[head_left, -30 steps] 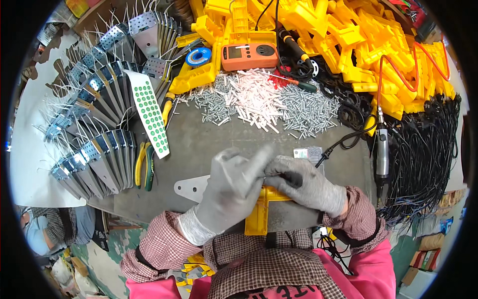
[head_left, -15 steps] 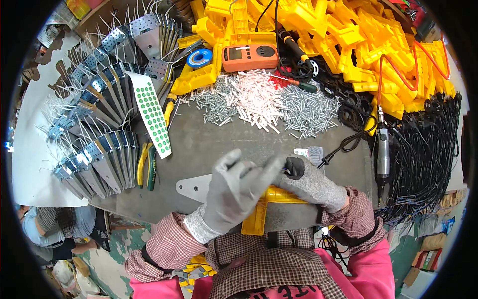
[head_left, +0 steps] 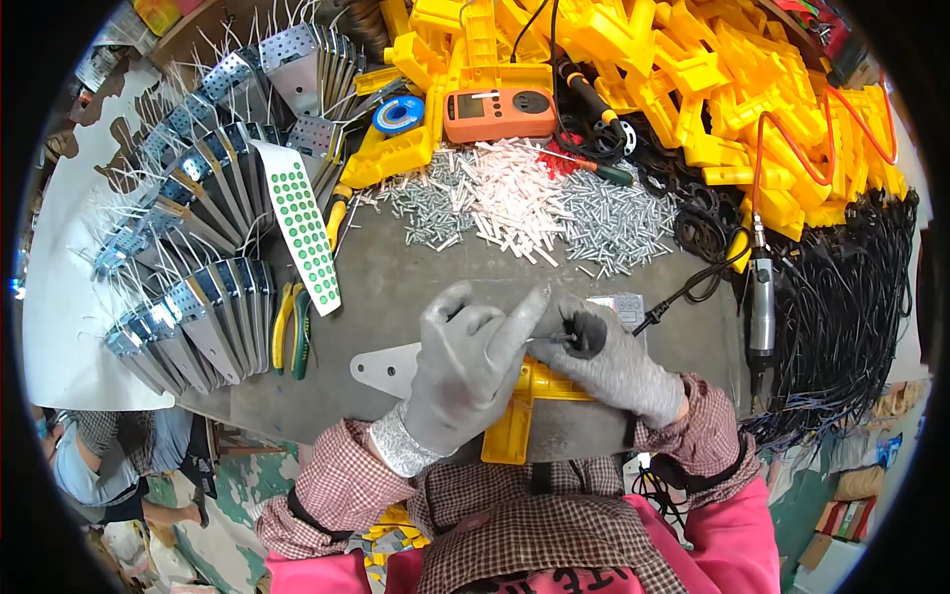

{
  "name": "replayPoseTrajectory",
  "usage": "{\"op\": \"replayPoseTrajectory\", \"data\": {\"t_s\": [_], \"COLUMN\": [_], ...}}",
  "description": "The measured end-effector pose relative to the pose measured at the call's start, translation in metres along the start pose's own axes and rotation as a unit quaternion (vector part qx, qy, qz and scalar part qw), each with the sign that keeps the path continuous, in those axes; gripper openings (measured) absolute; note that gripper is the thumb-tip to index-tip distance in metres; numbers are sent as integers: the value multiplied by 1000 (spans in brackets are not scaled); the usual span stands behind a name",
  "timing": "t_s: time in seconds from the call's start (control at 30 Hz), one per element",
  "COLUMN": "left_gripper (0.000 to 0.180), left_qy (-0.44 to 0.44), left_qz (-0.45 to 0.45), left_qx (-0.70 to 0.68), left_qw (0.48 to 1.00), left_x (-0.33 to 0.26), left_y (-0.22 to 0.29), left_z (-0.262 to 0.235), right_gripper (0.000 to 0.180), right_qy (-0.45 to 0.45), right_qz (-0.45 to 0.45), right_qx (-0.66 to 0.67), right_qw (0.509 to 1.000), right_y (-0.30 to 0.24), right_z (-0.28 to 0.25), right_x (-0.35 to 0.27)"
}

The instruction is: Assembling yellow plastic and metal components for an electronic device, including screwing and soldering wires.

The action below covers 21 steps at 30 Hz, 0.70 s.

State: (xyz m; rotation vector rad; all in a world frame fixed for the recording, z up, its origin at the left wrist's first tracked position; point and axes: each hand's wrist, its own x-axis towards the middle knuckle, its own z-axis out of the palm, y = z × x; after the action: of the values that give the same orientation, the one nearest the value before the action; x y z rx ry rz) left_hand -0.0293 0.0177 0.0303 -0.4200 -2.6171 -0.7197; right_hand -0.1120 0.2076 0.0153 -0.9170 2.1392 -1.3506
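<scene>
Over the last second the left hand (head_left: pixel 465 366) had lifted off the yellow plastic housing (head_left: pixel 524 411) and opened: its gloved fingers (head_left: pixel 517 315) were now spread, the forefinger stretched toward the right hand (head_left: pixel 609 361), touching the shaft of the tool there. The right hand had turned so that the black-handled screwdriver (head_left: pixel 584 335) showed, its fingers clamped round the handle, the tip pointing left; whether a screw sat on it could not be told. By my reading the left hand was steadying or loading the tip, so the fastening step on the housing was just starting rather than done. The housing lay on the grey surface (head_left: pixel 396 287) at the near edge, just under both hands, beside a flat metal bracket (head_left: pixel 388 368). As for labels: a white strip of round green stickers (head_left: pixel 302 238) lay slanted at the left by the stacked metal brackets (head_left: pixel 198 297), a small white printed tag (head_left: pixel 625 305) sat just beyond the right hand, and an orange meter (head_left: pixel 498 114) with a grey display stood beyond the screw piles (head_left: pixel 524 203).
</scene>
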Motion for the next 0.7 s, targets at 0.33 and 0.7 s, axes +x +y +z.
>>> {"op": "replayPoseTrajectory", "data": {"t_s": [0.33, 0.7], "left_gripper": [54, 12], "left_qy": [29, -224], "left_qz": [-79, 97], "left_qx": [-85, 170], "left_qw": [993, 955], "left_x": [4, 5], "left_y": [-9, 5], "left_z": [-5, -41], "right_gripper": [20, 31], "right_qy": [54, -12], "right_qz": [29, 113], "right_qx": [83, 92], "right_qw": [995, 989], "right_y": [12, 5], "right_z": [6, -2], "right_x": [5, 13]}}
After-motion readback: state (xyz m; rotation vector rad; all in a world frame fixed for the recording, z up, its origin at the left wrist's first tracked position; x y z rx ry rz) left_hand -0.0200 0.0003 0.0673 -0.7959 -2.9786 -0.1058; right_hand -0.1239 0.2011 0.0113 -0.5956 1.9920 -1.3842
